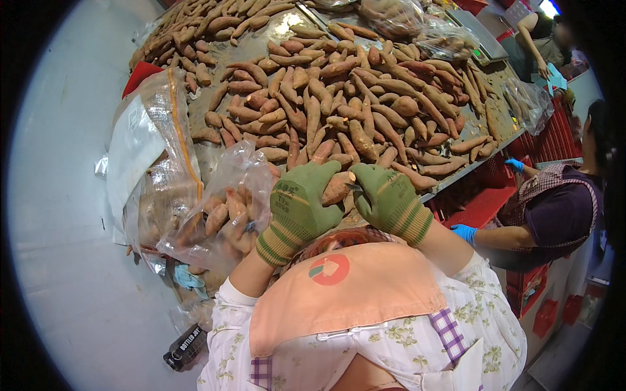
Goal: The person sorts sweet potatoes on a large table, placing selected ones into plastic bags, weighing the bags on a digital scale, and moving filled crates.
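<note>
In a green work glove, my left hand (309, 198) grips a short sweet potato (337, 189) near the table's front edge. The end facing right looks pale and cut. My right hand (389, 195), gloved the same way, is closed around a small knife, whose dark blade (354, 186) meets that end. The knife's handle is hidden in the glove. Just beyond both hands spreads a large heap of loose sweet potatoes (342, 102). A clear plastic bag (225, 210) holding several sweet potatoes lies left of my left hand.
A woven sack (171, 141) stands at the left beside the white wall (63, 146). More filled bags (391, 17) and a scale (477, 36) sit at the back. To the right, a co-worker in blue gloves (463, 233) is beside red crates (479, 200). A black bottle (186, 347) lies lower left.
</note>
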`<state>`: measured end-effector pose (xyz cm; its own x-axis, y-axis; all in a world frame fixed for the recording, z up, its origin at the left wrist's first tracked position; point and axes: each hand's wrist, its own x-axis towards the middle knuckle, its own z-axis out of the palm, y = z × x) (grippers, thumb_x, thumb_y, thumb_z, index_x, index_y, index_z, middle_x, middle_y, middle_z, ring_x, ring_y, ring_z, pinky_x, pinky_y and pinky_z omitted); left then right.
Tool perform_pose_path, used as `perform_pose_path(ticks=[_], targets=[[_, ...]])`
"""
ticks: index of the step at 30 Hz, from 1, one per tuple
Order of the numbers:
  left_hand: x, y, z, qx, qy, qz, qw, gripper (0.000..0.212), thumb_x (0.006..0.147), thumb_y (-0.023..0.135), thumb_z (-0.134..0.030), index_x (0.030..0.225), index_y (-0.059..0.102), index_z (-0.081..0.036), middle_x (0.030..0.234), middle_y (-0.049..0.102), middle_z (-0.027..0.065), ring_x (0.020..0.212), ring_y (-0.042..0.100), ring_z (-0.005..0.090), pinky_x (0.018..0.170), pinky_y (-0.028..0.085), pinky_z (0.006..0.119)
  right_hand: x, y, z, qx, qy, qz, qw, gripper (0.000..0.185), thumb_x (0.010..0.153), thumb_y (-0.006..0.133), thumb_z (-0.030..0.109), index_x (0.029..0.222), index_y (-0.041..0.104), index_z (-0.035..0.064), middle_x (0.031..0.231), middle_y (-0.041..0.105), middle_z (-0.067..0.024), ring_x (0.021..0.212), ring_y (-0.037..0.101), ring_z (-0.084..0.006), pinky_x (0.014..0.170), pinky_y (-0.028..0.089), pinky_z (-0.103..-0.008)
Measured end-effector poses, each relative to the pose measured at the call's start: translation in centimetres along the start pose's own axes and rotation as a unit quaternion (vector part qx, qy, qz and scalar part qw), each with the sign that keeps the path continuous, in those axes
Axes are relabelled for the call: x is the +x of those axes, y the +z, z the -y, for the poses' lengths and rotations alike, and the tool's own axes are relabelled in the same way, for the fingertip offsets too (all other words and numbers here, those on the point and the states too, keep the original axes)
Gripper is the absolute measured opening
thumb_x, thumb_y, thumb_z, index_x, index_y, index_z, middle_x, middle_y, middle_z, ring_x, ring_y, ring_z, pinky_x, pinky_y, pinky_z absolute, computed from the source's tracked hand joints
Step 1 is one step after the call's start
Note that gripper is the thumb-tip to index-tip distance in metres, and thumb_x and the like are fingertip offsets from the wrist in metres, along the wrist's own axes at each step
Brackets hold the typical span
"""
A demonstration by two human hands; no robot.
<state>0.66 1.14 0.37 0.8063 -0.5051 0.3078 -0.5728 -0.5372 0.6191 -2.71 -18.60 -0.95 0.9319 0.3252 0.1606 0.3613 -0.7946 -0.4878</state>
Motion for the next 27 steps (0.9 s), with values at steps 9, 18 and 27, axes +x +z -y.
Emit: perform_pose_path(ticks=[9,18,27], targets=[[-1.0,0.4,1.0,-0.01,-0.023,0.01,1.0,0.048,0.061,0.072,-0.012,0.109,0.069,-0.009,0.09,0.068,0.015,0.083,0.064,0.0361,0.074,0.051,0.044,0.7,0.8,0.8,0.049,0.022,0.011,0.998,0.02,0.086,0.064,0.008,0.103,0.055,0.004,0.086,0.062,-0.0216,0.083,0.063,-0.0425,0.068,0.049,-0.0488],[-1.1,-0.7,-0.4,-0.093,0.015,-0.037,0.995,0.044,0.064,0.074,-0.007,0.107,0.069,-0.003,0.094,0.069,0.0181,0.085,0.067,0.0365,0.075,0.052,0.041,2.0,3.5,-6.7,-0.042,0.225,0.083,0.97,0.017,0.092,0.057,0.015,0.104,0.058,0.0016,0.087,0.065,-0.0254,0.086,0.065,-0.0427,0.074,0.05,-0.0516],[-3.4,2.1,4.4,-0.687,-0.21,-0.103,0.688,0.042,0.091,0.065,-0.005,0.132,0.056,0.001,0.143,0.051,0.0172,0.131,0.051,0.0288,0.111,0.042,0.046,0.8,5.1,-5.7,0.375,0.273,0.103,0.88,0.028,0.091,0.07,0.031,0.101,0.069,0.0052,0.088,0.069,-0.0062,0.073,0.064,-0.0176,0.064,0.051,-0.0312]])
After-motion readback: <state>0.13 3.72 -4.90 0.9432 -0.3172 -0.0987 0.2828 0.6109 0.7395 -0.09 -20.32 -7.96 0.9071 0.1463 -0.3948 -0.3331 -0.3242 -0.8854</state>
